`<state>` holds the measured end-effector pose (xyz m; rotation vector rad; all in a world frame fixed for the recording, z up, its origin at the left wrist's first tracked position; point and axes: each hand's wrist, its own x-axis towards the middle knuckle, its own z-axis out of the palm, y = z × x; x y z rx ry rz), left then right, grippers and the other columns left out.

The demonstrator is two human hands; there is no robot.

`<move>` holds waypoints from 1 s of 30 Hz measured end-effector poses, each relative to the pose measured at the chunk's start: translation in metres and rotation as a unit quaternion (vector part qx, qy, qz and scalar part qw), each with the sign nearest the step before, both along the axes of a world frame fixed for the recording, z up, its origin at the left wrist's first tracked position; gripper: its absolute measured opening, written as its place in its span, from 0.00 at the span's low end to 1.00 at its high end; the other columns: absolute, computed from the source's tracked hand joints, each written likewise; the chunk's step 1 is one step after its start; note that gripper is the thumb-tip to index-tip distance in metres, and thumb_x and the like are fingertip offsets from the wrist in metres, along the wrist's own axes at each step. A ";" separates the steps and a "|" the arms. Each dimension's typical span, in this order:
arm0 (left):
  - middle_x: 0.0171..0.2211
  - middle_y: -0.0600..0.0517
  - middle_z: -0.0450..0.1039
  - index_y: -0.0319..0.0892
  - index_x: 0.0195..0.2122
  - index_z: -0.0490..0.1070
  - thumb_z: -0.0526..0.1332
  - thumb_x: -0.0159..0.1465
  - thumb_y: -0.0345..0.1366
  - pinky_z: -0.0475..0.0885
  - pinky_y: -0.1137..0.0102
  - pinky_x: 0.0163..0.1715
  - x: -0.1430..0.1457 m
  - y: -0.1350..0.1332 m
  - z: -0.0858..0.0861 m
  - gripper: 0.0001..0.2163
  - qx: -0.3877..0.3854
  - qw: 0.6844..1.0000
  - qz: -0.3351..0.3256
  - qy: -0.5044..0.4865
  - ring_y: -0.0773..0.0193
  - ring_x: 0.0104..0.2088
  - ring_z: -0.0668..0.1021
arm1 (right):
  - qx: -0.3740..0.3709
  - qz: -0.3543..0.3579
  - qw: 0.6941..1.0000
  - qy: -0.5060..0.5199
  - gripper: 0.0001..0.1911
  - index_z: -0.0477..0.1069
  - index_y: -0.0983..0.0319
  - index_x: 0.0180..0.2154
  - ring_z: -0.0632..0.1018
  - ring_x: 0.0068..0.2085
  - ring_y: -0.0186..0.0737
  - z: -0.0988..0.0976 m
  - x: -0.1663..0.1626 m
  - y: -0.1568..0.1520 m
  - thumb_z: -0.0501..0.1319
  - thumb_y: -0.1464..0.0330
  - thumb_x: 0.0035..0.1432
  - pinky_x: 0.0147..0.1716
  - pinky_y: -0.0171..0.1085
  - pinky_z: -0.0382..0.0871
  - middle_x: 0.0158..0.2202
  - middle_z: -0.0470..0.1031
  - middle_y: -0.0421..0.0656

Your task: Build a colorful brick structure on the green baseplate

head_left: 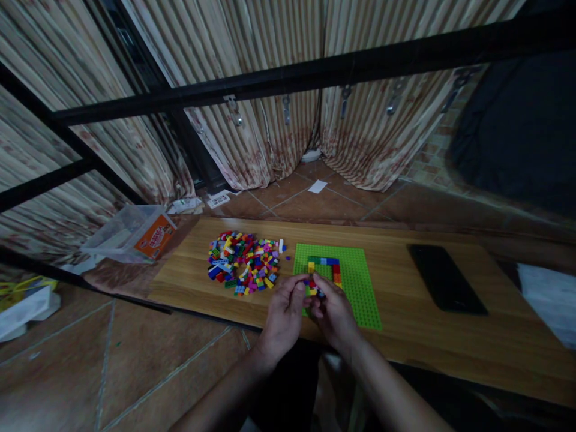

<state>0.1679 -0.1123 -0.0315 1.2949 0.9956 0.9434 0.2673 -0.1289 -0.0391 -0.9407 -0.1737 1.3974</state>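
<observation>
My left hand (287, 306) and my right hand (336, 313) meet over the front left part of a green studded baseplate (360, 288). Fingers of both hands are closed round a few small coloured building bricks (311, 290); my fingertips partly cover them, so their exact shape is unclear. Behind my fingers, rows of building bricks (324, 261) in green, blue, yellow and red stand on the baseplate as part of a rectangular outline. Its near side is hidden by my hands. To the left lies a pile of loose mixed bricks (245, 261).
The wooden table (396, 336) bears a black phone-like slab (445, 279) on the right. On the floor at the left stands a clear plastic box (119, 240) with an orange label. A black metal bar (288, 75) crosses before striped curtains (270, 36).
</observation>
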 end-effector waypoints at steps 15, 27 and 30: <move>0.44 0.49 0.74 0.44 0.46 0.73 0.59 0.64 0.36 0.67 0.68 0.48 -0.014 0.001 0.009 0.10 0.181 0.978 -0.013 0.107 0.61 0.46 0.74 | -0.005 0.028 0.994 -0.102 0.23 0.68 0.62 0.26 0.59 0.14 0.24 0.004 -0.001 -0.003 0.64 0.47 0.48 0.10 0.25 0.47 0.15 0.63 0.32; 0.40 0.51 0.75 0.44 0.42 0.74 0.62 0.62 0.34 0.69 0.68 0.47 -0.009 0.002 0.001 0.08 0.217 0.967 0.011 0.132 0.63 0.43 0.75 | -0.004 0.009 0.994 -0.109 0.24 0.63 0.61 0.21 0.55 0.11 0.23 -0.002 -0.006 -0.002 0.65 0.48 0.45 0.10 0.26 0.45 0.11 0.57 0.30; 0.41 0.51 0.75 0.45 0.42 0.75 0.62 0.62 0.34 0.70 0.68 0.47 -0.009 0.003 -0.005 0.08 0.240 0.963 0.006 0.126 0.63 0.44 0.75 | 0.000 -0.003 0.994 -0.108 0.23 0.63 0.61 0.20 0.55 0.11 0.24 -0.005 -0.007 -0.002 0.65 0.49 0.45 0.10 0.27 0.46 0.10 0.57 0.31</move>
